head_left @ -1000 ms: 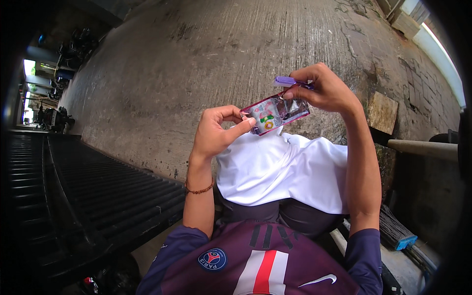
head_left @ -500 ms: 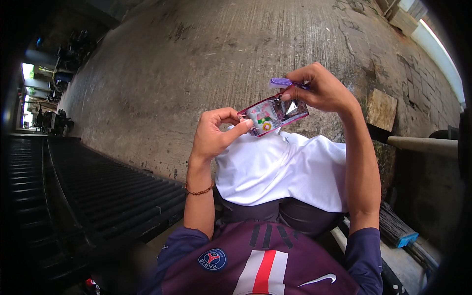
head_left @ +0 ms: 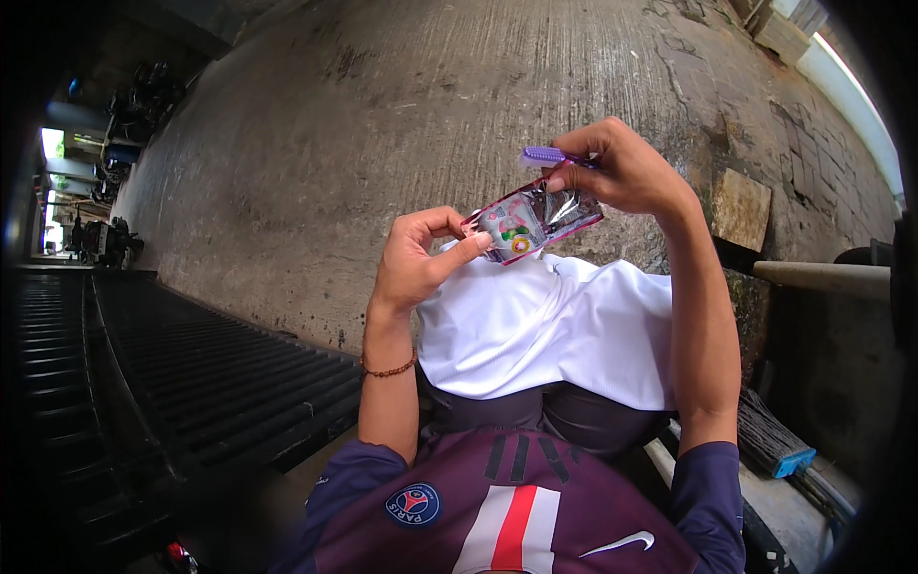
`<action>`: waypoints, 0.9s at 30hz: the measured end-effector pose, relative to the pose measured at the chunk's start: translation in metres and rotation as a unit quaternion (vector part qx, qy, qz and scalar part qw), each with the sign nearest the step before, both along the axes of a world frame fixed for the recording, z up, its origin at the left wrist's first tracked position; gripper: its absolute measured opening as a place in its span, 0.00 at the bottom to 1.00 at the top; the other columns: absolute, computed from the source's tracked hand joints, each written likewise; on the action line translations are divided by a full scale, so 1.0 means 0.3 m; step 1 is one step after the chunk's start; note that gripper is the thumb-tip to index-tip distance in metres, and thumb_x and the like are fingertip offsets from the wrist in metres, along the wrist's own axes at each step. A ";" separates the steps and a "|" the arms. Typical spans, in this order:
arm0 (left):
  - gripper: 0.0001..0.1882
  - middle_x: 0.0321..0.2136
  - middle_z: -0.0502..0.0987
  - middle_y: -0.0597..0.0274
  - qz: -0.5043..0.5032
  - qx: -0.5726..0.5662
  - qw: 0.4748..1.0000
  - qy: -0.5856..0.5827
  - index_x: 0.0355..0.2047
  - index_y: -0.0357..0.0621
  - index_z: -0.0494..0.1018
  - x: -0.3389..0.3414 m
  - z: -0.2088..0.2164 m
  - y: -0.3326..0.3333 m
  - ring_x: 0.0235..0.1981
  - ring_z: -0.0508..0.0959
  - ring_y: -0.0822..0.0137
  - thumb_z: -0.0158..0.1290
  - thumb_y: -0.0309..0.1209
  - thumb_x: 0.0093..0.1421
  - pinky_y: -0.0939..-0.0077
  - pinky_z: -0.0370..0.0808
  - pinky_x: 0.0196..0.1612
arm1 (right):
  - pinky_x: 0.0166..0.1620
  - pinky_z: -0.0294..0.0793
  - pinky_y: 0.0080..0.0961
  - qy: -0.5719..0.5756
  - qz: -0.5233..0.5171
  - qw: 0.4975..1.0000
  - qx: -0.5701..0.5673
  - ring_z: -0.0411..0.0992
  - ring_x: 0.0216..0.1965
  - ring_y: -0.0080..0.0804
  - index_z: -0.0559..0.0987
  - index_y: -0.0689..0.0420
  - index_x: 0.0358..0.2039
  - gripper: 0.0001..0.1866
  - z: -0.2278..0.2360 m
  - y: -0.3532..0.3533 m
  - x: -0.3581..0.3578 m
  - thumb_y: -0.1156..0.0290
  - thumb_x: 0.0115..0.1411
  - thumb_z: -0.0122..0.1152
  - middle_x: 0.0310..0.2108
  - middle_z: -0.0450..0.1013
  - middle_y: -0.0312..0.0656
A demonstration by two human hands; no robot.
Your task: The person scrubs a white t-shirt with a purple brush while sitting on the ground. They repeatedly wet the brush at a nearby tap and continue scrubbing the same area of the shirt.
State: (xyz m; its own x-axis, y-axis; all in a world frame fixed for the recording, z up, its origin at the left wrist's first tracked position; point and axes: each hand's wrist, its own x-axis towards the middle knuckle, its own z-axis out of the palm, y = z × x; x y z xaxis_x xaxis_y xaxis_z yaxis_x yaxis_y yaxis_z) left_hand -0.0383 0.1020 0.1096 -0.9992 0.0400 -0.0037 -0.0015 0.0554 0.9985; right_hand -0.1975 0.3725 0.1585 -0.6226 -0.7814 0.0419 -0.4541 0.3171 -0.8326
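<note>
A shiny sachet (head_left: 516,230) with dark-red edges and a coloured printed picture is stretched between my hands above my lap. My left hand (head_left: 426,258) pinches its left end between thumb and fingers. My right hand (head_left: 622,167) grips the upper right end, thumb on top. A small purple brush (head_left: 543,156), looking like a toothbrush, is also in my right hand, its head poking out to the left over the sachet; the rest of its handle is mostly covered by my fingers. White cloth (head_left: 516,335) lies draped over my lap, under the sachet.
Rough concrete floor (head_left: 382,124) spreads ahead. A black slatted metal gate (head_left: 220,383) runs along the left, with parked motorbikes (head_left: 105,239) beyond. To the right are a broom head (head_left: 765,435) and a pale horizontal pipe (head_left: 822,279).
My right hand has shifted very slightly up, tilting the brush and the sachet's right end a little. Both hands keep their hold.
</note>
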 end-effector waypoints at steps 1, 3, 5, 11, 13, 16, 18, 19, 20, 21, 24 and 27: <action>0.07 0.31 0.85 0.68 0.004 0.007 1.000 -0.003 0.31 0.40 0.84 0.000 0.002 0.004 0.36 0.80 0.78 0.71 0.26 0.65 0.78 0.75 0.46 | 0.40 0.77 0.38 0.005 0.002 1.000 -0.001 0.79 0.31 0.36 0.88 0.64 0.42 0.11 -0.001 0.000 0.000 0.71 0.64 0.77 0.31 0.85 0.47; 0.07 0.32 0.84 0.68 -0.001 0.026 1.000 -0.003 0.31 0.40 0.83 -0.001 0.003 0.007 0.37 0.79 0.78 0.71 0.25 0.64 0.78 0.74 0.47 | 0.39 0.77 0.38 -0.001 0.001 1.000 0.005 0.78 0.30 0.36 0.89 0.64 0.43 0.11 0.006 -0.002 0.004 0.71 0.64 0.76 0.31 0.85 0.47; 0.07 0.33 0.84 0.68 -0.006 0.049 0.999 -0.009 0.31 0.41 0.82 -0.002 0.003 0.010 0.38 0.78 0.78 0.70 0.24 0.64 0.78 0.73 0.47 | 0.39 0.77 0.38 -0.005 0.001 1.000 0.006 0.77 0.30 0.35 0.89 0.63 0.44 0.11 0.009 -0.004 0.006 0.71 0.64 0.76 0.31 0.85 0.47; 0.09 0.33 0.82 0.69 -0.018 0.102 0.994 -0.016 0.29 0.44 0.78 -0.007 -0.002 0.015 0.37 0.76 0.79 0.68 0.23 0.63 0.78 0.70 0.44 | 0.39 0.77 0.37 -0.004 -0.002 1.000 -0.014 0.75 0.29 0.34 0.89 0.62 0.47 0.12 -0.006 -0.007 0.006 0.72 0.64 0.75 0.30 0.84 0.47; 0.10 0.33 0.82 0.69 -0.020 0.103 0.994 -0.017 0.28 0.45 0.77 -0.008 -0.006 0.012 0.36 0.75 0.79 0.68 0.24 0.63 0.78 0.70 0.43 | 0.38 0.76 0.37 -0.011 -0.011 1.000 -0.025 0.74 0.29 0.33 0.89 0.62 0.48 0.13 -0.012 -0.008 0.011 0.73 0.64 0.75 0.30 0.83 0.46; 0.10 0.33 0.82 0.69 -0.023 0.113 0.993 -0.014 0.28 0.45 0.76 -0.009 -0.002 0.019 0.36 0.75 0.79 0.67 0.23 0.63 0.79 0.69 0.43 | 0.38 0.77 0.37 -0.021 -0.007 0.999 -0.030 0.74 0.29 0.33 0.89 0.62 0.48 0.13 -0.022 -0.011 0.008 0.73 0.64 0.75 0.29 0.83 0.47; 0.10 0.33 0.81 0.69 -0.020 0.118 0.993 -0.014 0.28 0.45 0.76 -0.006 0.001 0.024 0.36 0.75 0.79 0.67 0.23 0.64 0.79 0.69 0.43 | 0.38 0.77 0.37 -0.006 0.000 1.000 -0.031 0.74 0.28 0.33 0.89 0.62 0.48 0.13 -0.023 -0.012 0.004 0.73 0.64 0.75 0.30 0.83 0.47; 0.10 0.33 0.81 0.69 -0.018 0.120 0.993 -0.014 0.28 0.45 0.76 -0.005 0.001 0.024 0.36 0.75 0.79 0.67 0.23 0.64 0.79 0.69 0.43 | 0.38 0.77 0.37 0.002 0.004 0.999 -0.031 0.74 0.28 0.33 0.89 0.62 0.48 0.13 -0.024 -0.013 0.002 0.73 0.64 0.75 0.30 0.83 0.47; 0.10 0.33 0.81 0.69 -0.020 0.118 0.993 -0.015 0.28 0.45 0.75 -0.005 -0.001 0.023 0.36 0.75 0.79 0.67 0.23 0.64 0.79 0.69 0.43 | 0.38 0.77 0.37 0.001 0.003 0.999 -0.032 0.75 0.28 0.33 0.89 0.61 0.48 0.13 -0.025 -0.012 0.002 0.73 0.64 0.75 0.30 0.84 0.47; 0.10 0.33 0.81 0.68 -0.022 0.116 0.993 -0.016 0.28 0.45 0.75 -0.006 -0.005 0.020 0.36 0.75 0.79 0.67 0.23 0.64 0.79 0.69 0.42 | 0.38 0.77 0.37 0.001 0.003 0.999 -0.032 0.75 0.29 0.33 0.89 0.61 0.48 0.13 -0.026 -0.012 0.002 0.73 0.64 0.75 0.30 0.84 0.47; 0.11 0.34 0.82 0.68 -0.026 0.114 0.993 -0.014 0.28 0.45 0.75 -0.008 -0.013 0.014 0.36 0.75 0.79 0.66 0.24 0.64 0.79 0.69 0.42 | 0.38 0.77 0.37 -0.006 -0.003 1.000 -0.030 0.76 0.29 0.33 0.89 0.61 0.48 0.13 -0.028 -0.015 0.004 0.73 0.64 0.74 0.30 0.84 0.46; 0.10 0.34 0.82 0.68 -0.025 0.119 0.993 -0.012 0.29 0.45 0.75 -0.010 -0.014 0.015 0.36 0.75 0.80 0.66 0.24 0.65 0.79 0.70 0.42 | 0.38 0.77 0.37 -0.008 -0.012 0.999 -0.041 0.76 0.29 0.33 0.89 0.61 0.48 0.12 -0.040 -0.021 0.009 0.74 0.64 0.74 0.31 0.84 0.47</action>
State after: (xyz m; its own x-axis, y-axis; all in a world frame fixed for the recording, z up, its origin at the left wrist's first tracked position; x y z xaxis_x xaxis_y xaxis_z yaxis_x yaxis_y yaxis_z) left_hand -0.0414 0.1067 0.1056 -0.9957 0.0918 -0.0120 -0.0286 -0.1812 0.9830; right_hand -0.1947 0.3661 0.1465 -0.6421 -0.7607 0.0947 -0.4340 0.2588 -0.8629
